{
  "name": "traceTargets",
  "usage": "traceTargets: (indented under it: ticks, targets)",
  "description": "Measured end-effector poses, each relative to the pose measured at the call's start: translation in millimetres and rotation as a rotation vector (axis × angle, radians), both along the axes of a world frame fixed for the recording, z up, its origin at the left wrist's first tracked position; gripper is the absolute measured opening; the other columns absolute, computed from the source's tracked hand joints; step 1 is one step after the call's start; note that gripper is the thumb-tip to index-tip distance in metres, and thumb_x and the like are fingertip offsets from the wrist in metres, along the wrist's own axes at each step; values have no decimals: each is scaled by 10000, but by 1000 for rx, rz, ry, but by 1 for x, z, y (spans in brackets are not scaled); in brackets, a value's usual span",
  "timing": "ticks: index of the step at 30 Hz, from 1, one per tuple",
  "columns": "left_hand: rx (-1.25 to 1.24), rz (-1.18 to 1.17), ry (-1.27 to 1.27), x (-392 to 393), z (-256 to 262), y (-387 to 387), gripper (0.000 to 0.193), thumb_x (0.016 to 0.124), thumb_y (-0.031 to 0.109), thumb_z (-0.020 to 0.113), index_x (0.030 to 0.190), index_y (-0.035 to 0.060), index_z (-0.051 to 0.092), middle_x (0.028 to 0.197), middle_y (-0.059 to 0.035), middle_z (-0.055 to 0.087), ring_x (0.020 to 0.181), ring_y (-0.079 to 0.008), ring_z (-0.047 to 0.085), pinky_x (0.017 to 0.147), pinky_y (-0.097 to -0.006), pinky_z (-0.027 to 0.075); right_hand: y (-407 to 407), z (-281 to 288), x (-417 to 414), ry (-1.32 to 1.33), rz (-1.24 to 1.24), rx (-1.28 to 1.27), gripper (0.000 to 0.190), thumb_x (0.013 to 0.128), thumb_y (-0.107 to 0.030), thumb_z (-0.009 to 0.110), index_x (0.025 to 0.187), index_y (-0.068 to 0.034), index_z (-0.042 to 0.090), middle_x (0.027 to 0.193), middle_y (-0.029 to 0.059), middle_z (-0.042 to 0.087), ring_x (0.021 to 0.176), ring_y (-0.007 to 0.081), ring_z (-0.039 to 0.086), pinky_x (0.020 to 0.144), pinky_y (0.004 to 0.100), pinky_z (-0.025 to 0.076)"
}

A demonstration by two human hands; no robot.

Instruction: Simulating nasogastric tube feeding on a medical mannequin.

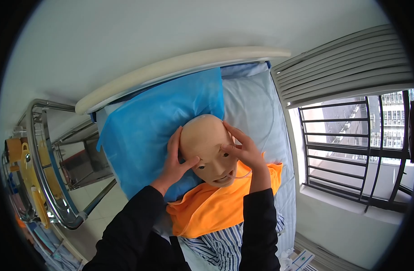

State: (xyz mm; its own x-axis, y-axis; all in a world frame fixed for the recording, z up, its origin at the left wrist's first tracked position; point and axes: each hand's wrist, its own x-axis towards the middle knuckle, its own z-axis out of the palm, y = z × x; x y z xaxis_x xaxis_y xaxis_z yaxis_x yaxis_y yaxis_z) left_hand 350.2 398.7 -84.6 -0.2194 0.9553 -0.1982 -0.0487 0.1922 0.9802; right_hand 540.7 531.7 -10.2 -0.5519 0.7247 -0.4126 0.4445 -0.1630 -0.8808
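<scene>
A bald patient manikin's head [207, 135] lies on a blue waterproof sheet [142, 135] over the pillow. My left hand [178, 164] rests along one side of the head, its thumb at the brow above one eye. On the other side my right hand [244, 145] touches the head with fingers spread and thumb near the other brow. A thin clear tube [242, 176] comes out at the manikin's open mouth and passes behind my right wrist. An orange towel [210, 210] covers its neck and chest, above a blue-and-white striped gown [224, 247].
A cream headboard [180, 62] edges the bed against the wall. At the left stands a chrome-railed trolley [41, 162] with yellow items. To the right are a barred window [339, 145] and grey blinds [342, 64]. A small white box [301, 260] lies at the lower right.
</scene>
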Motion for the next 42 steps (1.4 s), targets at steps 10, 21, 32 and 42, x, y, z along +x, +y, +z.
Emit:
traceTargets:
  ticks: [10,21,32,42]
  targets:
    - [12,-42,-187,4,8,-2,1018,755,295,757,1468,85,62,1441,-138,138,1355,-301,199,1106,-418,268,1,-5,10,99,6,-99,708,774,-230,726,1392,-92,409,1366,123,428,1285,257,393,1007,372,382]
    - [-22,-18,-178,4,4,0,1007,775,288,738,1466,94,31,1438,-136,118,1357,-287,184,1100,-426,270,-1,6,-4,48,-86,-80,632,768,-205,726,1323,-61,459,1252,115,528,1208,253,468,978,347,400]
    - [-13,8,-388,6,-11,-20,958,799,205,723,1470,84,50,1498,-123,75,1397,-259,147,1106,-421,284,-9,-18,26,220,-152,-120,484,835,-103,568,1316,-92,515,1387,86,426,1328,221,335,1068,350,296]
    - [-94,127,-241,55,19,-30,1082,714,223,799,1456,60,28,1419,-117,134,1348,-252,224,1095,-401,297,-32,1,25,21,-49,-28,838,686,-219,755,1421,-165,358,1478,75,274,1369,244,271,1065,443,325]
